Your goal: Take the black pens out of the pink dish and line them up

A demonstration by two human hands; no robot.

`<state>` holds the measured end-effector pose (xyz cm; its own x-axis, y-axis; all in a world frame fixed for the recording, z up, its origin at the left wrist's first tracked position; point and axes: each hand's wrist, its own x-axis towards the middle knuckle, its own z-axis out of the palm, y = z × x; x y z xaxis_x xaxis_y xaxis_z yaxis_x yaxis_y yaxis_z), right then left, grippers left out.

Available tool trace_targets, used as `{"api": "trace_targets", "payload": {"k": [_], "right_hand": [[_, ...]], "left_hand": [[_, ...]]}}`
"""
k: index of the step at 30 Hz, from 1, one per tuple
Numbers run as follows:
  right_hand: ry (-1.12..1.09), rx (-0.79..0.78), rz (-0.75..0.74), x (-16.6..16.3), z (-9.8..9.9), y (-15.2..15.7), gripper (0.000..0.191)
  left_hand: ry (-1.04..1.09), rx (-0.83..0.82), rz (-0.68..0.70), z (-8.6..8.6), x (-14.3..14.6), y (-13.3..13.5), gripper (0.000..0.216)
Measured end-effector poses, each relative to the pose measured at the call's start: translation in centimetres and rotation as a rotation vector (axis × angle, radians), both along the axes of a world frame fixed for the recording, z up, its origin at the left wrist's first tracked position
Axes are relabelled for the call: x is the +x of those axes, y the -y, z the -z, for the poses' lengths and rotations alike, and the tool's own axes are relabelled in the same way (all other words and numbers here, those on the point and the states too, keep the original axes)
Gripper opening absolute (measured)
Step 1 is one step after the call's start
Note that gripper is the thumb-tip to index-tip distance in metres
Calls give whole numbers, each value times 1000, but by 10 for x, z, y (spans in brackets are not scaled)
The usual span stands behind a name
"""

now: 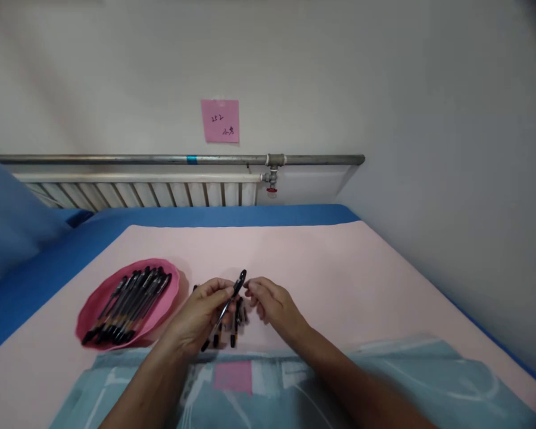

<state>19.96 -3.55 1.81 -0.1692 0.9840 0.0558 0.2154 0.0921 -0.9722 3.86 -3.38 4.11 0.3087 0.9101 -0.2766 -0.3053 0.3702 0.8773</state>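
Note:
My left hand [202, 314] is closed around a black pen [227, 305] that slants up to the right, its cap end at the top. My right hand [270, 302] pinches at that cap end with thumb and forefinger. Under and between the hands a few more black pens [236, 325] lie loose on the pink sheet [339, 268]. To the left stands a pink oval tray [93, 301] filled with several black pens [131, 301] laid side by side.
The pink sheet covers a blue-edged surface [214, 215]. A teal patterned cloth [384, 381] lies at the near edge. Behind are a radiator [161, 193], a metal pipe [161, 159] with a red valve, and a pink note [220, 121] on the wall.

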Motion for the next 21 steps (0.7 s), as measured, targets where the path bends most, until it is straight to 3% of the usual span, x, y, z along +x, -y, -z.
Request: {"api": "trace_targets", "payload": {"k": [4,9,17,21], "right_hand": [[-212,-61,10,-11,-12,9,26],[-327,-232,161,-14,-12,15,37],[-464,-200,285,-15,6,14,39],[-421,-140,335,-17,10,16,37]], "left_hand": [[84,-15,-55,6,27,12,26],[152,-78,-27,13,53,26,26],[53,-165,-29,9,60,37,28],[-12,-144,-75,14,67,41,33]]}}
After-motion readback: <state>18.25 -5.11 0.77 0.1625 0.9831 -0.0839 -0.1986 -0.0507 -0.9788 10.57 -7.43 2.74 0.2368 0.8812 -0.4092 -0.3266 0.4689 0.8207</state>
